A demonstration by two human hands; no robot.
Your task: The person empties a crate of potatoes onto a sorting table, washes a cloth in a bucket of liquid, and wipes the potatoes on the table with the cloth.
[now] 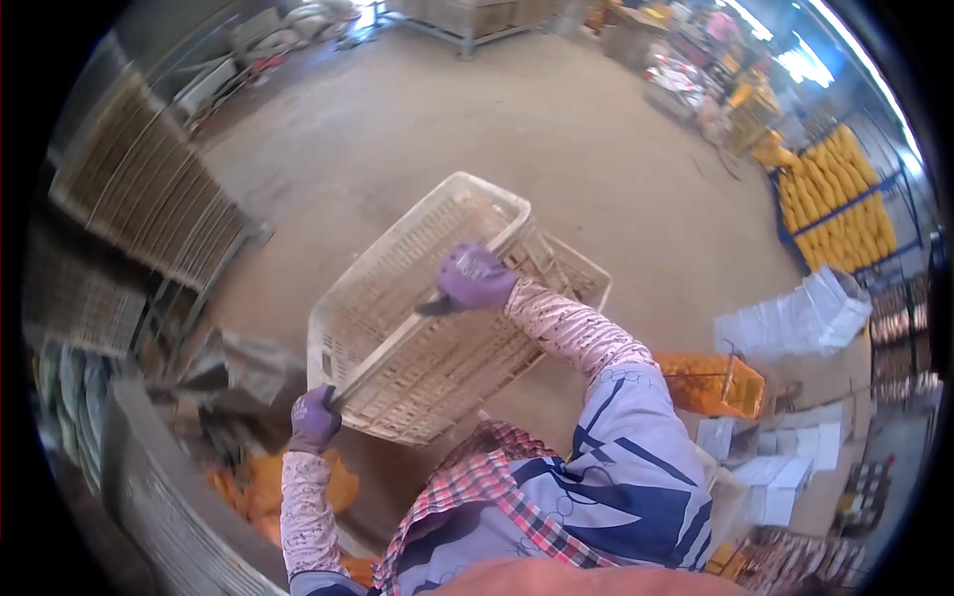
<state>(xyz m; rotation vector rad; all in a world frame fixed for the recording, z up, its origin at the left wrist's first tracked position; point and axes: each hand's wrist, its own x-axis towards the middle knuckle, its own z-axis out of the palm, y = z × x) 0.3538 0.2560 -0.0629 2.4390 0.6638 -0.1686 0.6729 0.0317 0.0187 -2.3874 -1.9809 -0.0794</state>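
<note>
A large white plastic crate point(397, 268) with slatted walls is held tilted in front of the body, its open side and inner floor partly visible. My left hand point(315, 417), in a purple glove, is closed round the near left corner of its rim. Also gloved in purple, my right hand point(472, 278) is closed over the same near rim, farther along to the right. Behind it, the edge of what looks like a second pale crate point(586, 273) shows, partly hidden by my right arm.
Stacked racks point(149, 184) stand at the left. An orange crate point(711, 384), white boxes point(795, 316) and a blue rack of yellow bags point(840, 199) are at the right. Orange material point(288, 487) lies at the lower left; a metal-framed container point(467, 18) is far ahead.
</note>
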